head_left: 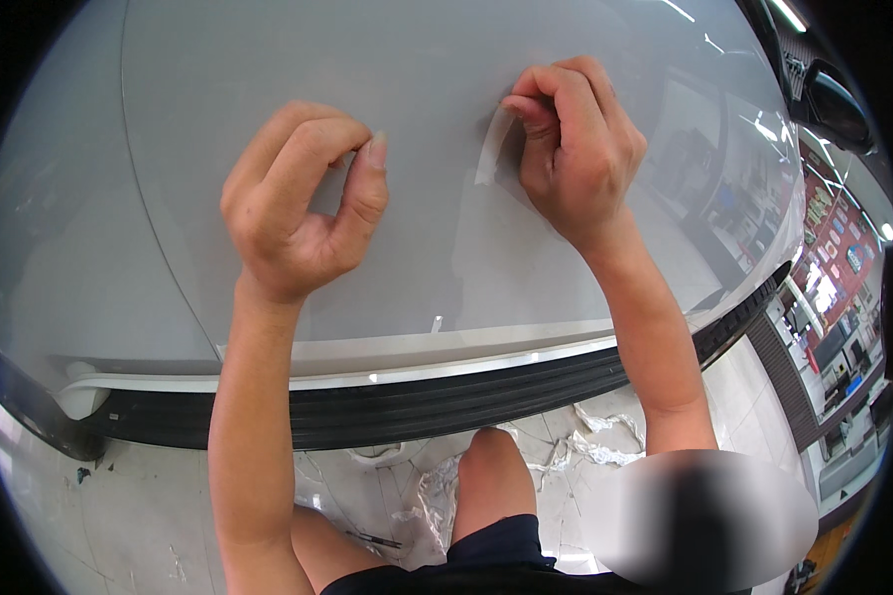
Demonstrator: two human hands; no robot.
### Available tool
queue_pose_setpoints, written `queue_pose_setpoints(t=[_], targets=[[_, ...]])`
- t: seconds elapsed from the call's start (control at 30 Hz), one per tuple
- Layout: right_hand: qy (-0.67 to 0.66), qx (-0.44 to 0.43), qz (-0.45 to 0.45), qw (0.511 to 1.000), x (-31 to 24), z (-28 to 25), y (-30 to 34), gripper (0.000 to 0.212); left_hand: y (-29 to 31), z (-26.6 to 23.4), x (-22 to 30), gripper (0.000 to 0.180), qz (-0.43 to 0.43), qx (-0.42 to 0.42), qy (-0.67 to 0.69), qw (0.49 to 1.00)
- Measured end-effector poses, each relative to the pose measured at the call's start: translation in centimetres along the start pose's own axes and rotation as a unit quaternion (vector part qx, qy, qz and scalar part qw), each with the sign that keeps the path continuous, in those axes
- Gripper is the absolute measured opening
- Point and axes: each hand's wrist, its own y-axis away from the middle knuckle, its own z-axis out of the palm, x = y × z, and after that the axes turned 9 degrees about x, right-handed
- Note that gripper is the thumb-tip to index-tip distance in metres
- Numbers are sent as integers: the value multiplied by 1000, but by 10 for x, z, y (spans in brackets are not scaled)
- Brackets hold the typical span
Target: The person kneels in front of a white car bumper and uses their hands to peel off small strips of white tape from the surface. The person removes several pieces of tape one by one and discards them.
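Note:
My right hand (587, 149) is closed in a pinch on one end of a short whitish strip of tape (490, 149), which hangs down beside the thumb. Level with it on the left, my left hand (303, 203) has its thumb and index fingertip pressed together; whatever might be between them is too small to make out. Both hands are raised in front of the glossy grey car door panel (407, 243). A tiny white scrap (437, 324) sticks to the panel lower down.
A pale strip (407, 382) runs along the sill above a black ribbed side step (446, 416). Crumpled shiny strips (605, 441) and a slim dark tool (375, 540) lie on the tiled floor. The side mirror (835, 107) juts out at right, near stocked shelves (843, 347).

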Motion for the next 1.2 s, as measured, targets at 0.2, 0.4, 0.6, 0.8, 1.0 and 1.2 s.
queue_pose_setpoints(t=[0.2, 0.4, 0.6, 0.8, 1.0, 1.2], targets=[[-21, 21, 25, 999, 1, 2, 2, 16, 0, -1, -1, 9, 4, 0, 4, 1000], [-73, 4, 63, 995, 0, -9, 4, 15, -2, 0, -1, 9, 8, 2, 8, 1000], [-93, -2, 71, 993, -5, -13, 9, 16, -2, -1, 1, 9, 2, 2, 12, 1000], [-148, 6, 129, 981, -11, -19, 8, 18, -1, -1, 1, 8, 0, -3, 9, 1000], [-155, 44, 78, 984, -5, -15, 18, 21, 1, 2, 2, 7, 0, 6, 4, 1000], [-183, 82, 108, 974, -4, -13, 24, 21, -4, 4, 10, 9, -16, -29, -23, 999]])
